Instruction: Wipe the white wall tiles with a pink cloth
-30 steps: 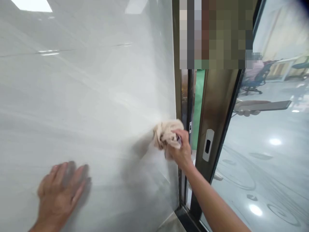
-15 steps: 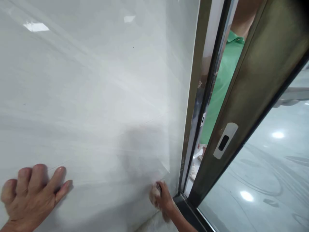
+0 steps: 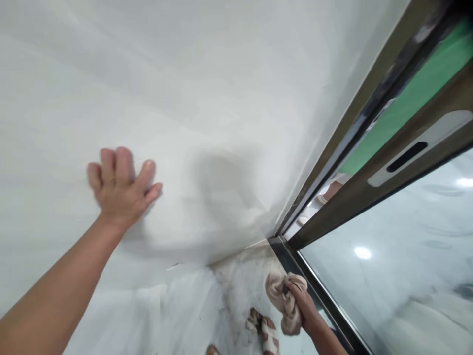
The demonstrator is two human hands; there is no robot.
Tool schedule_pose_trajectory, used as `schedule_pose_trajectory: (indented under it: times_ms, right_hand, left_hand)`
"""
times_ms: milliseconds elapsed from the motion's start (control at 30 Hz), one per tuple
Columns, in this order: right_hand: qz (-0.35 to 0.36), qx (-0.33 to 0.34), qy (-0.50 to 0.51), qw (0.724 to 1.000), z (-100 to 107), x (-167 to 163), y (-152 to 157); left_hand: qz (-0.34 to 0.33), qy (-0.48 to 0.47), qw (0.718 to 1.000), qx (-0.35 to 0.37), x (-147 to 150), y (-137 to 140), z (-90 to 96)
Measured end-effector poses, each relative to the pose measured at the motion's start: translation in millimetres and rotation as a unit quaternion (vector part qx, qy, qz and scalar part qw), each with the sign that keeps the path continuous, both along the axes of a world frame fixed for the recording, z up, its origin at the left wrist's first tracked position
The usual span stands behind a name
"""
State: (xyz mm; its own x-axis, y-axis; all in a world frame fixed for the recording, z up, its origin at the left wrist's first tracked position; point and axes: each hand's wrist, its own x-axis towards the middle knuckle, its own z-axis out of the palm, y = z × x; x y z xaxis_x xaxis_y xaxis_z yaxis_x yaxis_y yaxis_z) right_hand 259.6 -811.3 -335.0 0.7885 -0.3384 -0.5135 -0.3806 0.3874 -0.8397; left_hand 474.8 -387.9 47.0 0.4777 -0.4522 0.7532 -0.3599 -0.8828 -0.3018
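My left hand lies against the pale glossy wall, fingers spread and palm side down on the surface. At the lower right, my right hand is closed around a bunched beige cloth, whose folds stick out on both sides of the fist. The cloth hangs above the floor beside the dark door track, apart from the wall. My right fingers are partly hidden by the cloth.
A bronze-framed sliding door with a pale recessed handle stands ajar at the right. Green clothing of another person shows through the gap. Below are a dusty floor, a sandalled foot and a crumpled dirty cloth or scrap.
The view has tilted downward, bringing the floor and feet into sight. My right hand has drawn the cloth away from the wall's lower corner. My left hand remains spread on the wall.
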Motion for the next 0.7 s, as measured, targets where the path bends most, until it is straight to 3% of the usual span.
schedule_pose_trajectory:
  times_ms: [133,233,367,433,467,500,533,567,667,700]
  right_hand:
    - [0.029,0.027,0.004,0.999,9.7,-10.3,37.5]
    - [0.042,0.025,0.007,0.999,10.8,-1.3,71.7]
    - [0.04,0.013,0.001,0.999,12.5,41.1,146.0]
    - [0.064,0.015,-0.01,0.998,19.3,62.4,202.0]
    - [0.085,0.018,-0.021,0.996,25.1,68.5,232.8]
    - [0.112,0.022,-0.035,0.993,32.3,70.0,263.7]
    - [0.144,0.028,-0.051,0.988,40.6,66.4,293.4]
    - [0.178,0.036,-0.067,0.981,49.4,57.8,320.6]
    - [0.289,0.057,-0.102,0.95,73.0,9.8,379.7]
    - [0.323,0.062,-0.109,0.938,78.8,-9.1,391.6]
  left_hand:
    - [-0.032,0.002,0.999,0.023,-21.9,-9.2,-3.7]
    - [-0.014,0.049,0.998,0.021,-48.9,7.1,-21.4]
    - [0.032,0.144,0.989,-0.02,-98.6,56.2,-75.0]
    - [0.058,0.229,0.962,-0.136,-129.4,78.6,-114.6]
    - [0.073,0.283,0.93,-0.224,-146.7,86.8,-136.5]
    - [0.084,0.348,0.874,-0.328,-165.3,92.7,-158.7]
    - [0.099,0.413,0.789,-0.445,-185.0,96.6,-180.5]
    - [0.121,0.434,0.746,-0.491,-205.6,99.1,-201.3]
    - [0.156,0.463,0.656,-0.575,-267.8,103.5,-253.4]
    - [0.155,0.476,0.601,-0.623,-286.7,104.9,-266.8]
